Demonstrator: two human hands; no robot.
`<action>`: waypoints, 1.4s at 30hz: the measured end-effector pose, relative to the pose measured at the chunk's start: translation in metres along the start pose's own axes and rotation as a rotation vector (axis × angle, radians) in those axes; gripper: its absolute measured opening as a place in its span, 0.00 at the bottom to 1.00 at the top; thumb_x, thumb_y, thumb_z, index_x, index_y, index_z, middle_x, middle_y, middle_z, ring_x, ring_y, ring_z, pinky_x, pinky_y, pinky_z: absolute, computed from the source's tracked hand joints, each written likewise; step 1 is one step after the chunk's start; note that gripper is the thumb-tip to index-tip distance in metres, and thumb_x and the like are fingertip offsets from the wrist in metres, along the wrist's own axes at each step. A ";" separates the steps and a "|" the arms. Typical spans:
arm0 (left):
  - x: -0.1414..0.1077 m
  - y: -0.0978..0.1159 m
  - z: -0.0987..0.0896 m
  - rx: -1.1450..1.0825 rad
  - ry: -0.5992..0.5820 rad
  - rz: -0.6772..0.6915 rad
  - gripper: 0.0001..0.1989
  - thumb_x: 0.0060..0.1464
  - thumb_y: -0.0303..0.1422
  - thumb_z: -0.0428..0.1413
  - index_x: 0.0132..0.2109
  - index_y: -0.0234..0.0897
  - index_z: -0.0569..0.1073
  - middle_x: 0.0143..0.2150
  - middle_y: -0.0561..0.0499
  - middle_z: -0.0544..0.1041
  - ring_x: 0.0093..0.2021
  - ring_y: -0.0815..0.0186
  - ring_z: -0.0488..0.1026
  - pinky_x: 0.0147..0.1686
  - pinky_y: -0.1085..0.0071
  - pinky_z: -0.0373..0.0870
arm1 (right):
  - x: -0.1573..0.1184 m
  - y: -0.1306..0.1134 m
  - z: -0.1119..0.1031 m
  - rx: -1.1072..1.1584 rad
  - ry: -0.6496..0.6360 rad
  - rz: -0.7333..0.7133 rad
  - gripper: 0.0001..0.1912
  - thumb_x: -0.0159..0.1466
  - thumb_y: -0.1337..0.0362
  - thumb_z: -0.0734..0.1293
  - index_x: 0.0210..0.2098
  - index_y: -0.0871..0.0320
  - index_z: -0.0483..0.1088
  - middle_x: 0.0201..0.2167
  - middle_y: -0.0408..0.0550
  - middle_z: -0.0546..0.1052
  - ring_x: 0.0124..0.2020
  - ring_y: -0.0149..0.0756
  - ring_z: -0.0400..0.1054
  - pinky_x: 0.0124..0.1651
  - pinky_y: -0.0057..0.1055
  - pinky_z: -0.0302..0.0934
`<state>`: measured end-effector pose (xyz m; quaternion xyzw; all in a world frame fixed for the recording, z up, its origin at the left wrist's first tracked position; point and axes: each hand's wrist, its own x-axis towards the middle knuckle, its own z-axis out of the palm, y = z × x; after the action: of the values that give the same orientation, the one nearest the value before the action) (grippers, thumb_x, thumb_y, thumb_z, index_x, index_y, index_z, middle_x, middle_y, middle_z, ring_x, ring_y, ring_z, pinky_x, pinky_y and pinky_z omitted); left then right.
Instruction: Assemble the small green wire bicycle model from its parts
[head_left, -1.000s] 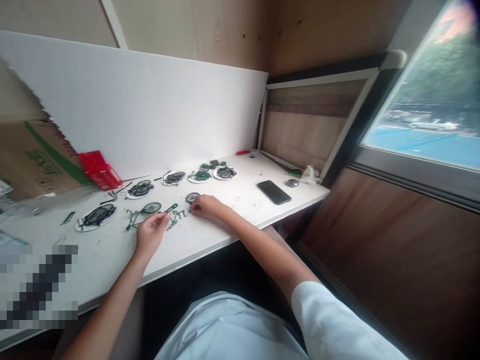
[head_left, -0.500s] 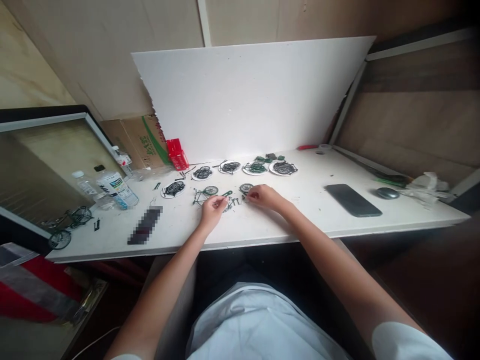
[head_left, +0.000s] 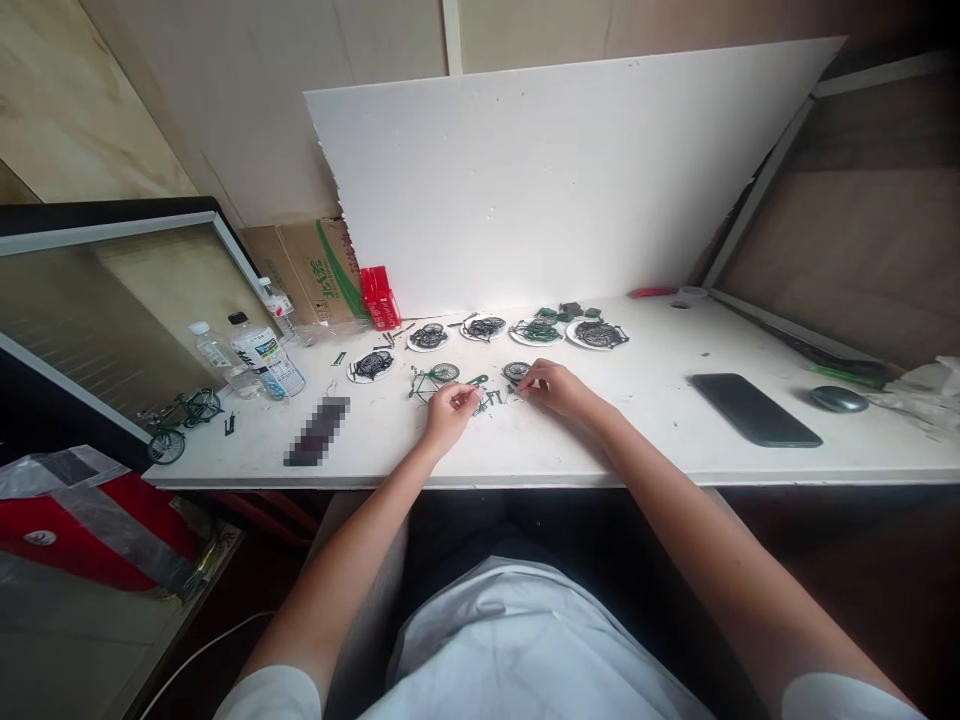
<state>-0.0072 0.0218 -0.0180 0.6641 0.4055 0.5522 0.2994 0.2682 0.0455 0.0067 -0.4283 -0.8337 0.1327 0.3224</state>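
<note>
My left hand point(head_left: 450, 415) is closed in a pinch on a small green model bicycle part point(head_left: 478, 380), long with a rounded end. Beside it a partly built green model bicycle frame point(head_left: 422, 385) with a spoked wheel point(head_left: 445, 372) lies on the white table. My right hand point(head_left: 555, 387) has its thumb and fingertips pressed together low over the table. Whatever is between them is too small to make out. Another spoked wheel point(head_left: 515, 370) lies by its fingertips. Small loose parts point(head_left: 492, 398) are scattered between the two hands.
White plates of dark and green bicycle parts, such as this plate point(head_left: 576, 340), stand behind my hands. A finished-looking model bicycle point(head_left: 184, 420), bottles point(head_left: 270, 360) and a red box point(head_left: 381, 298) are leftward. A black phone point(head_left: 754, 408) and a mouse point(head_left: 838, 399) lie to the right.
The whole view has shifted, so the table and things on it appear farther right. Both hands keep nearly the same pinched pose over the same parts.
</note>
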 end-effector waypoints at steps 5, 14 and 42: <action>0.001 -0.001 0.001 -0.003 0.005 0.010 0.17 0.61 0.47 0.66 0.38 0.37 0.84 0.37 0.46 0.81 0.34 0.64 0.73 0.35 0.67 0.69 | 0.001 0.000 0.002 -0.003 -0.030 0.031 0.09 0.66 0.68 0.71 0.41 0.56 0.86 0.42 0.54 0.81 0.39 0.42 0.75 0.45 0.36 0.68; 0.000 0.001 0.000 0.013 -0.001 0.024 0.16 0.61 0.46 0.65 0.37 0.36 0.83 0.37 0.46 0.79 0.34 0.65 0.72 0.35 0.68 0.67 | 0.000 -0.004 0.001 -0.055 -0.064 0.094 0.07 0.68 0.64 0.72 0.41 0.56 0.85 0.43 0.52 0.81 0.39 0.39 0.73 0.42 0.31 0.64; -0.002 0.003 0.002 0.010 0.004 0.038 0.14 0.61 0.43 0.65 0.39 0.36 0.84 0.38 0.46 0.81 0.35 0.64 0.73 0.35 0.68 0.69 | -0.004 -0.034 -0.003 -0.467 -0.128 0.014 0.08 0.74 0.66 0.68 0.45 0.56 0.81 0.44 0.58 0.82 0.50 0.49 0.74 0.39 0.34 0.62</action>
<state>-0.0050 0.0187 -0.0165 0.6723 0.3961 0.5569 0.2847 0.2507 0.0220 0.0239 -0.4878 -0.8575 -0.0345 0.1600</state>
